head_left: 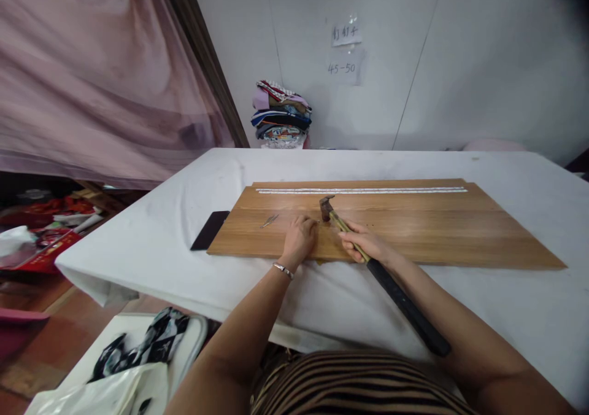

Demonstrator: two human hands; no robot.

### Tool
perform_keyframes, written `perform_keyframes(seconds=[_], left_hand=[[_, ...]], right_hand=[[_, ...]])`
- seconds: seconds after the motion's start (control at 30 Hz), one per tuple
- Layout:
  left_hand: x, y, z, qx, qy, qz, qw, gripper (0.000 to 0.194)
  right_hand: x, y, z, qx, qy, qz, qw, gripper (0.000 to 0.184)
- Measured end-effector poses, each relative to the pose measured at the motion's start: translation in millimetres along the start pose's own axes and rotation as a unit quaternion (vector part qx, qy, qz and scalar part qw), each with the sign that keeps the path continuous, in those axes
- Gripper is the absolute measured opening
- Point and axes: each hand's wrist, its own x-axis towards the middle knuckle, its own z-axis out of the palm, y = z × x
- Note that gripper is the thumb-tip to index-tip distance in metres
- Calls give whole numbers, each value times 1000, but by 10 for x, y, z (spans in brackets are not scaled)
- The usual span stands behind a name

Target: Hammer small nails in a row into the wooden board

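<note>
My right hand [361, 243] is wrapped round the shaft of a claw hammer [338, 221], well above its black grip, which reaches back under my forearm. The rusty hammer head hangs just over a wooden board [414, 218], right of my other hand. My left hand [301, 236] rests on the board with its fingers closed together. Whatever sits at those fingertips is too small to make out. Left of this hand lies a small bunch of thin nails [269, 221]. Two white strips [363, 190] run along the board's far edge.
The board lies on a table with a white cloth [161, 218]. A dark flat object [210, 230] touches the board's left end. Folded clothes [281, 115] are stacked by the wall. Below left, a white stool [115, 335] bears patterned cloth and a bag.
</note>
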Motion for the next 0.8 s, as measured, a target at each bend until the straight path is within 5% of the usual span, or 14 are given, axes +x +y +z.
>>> perform_keyframes(seconds=[0.8], left_hand=[[-48, 181, -139, 31, -69, -113, 991, 17]], right_hand=[[5, 16, 6, -2, -1, -1, 1000, 62]])
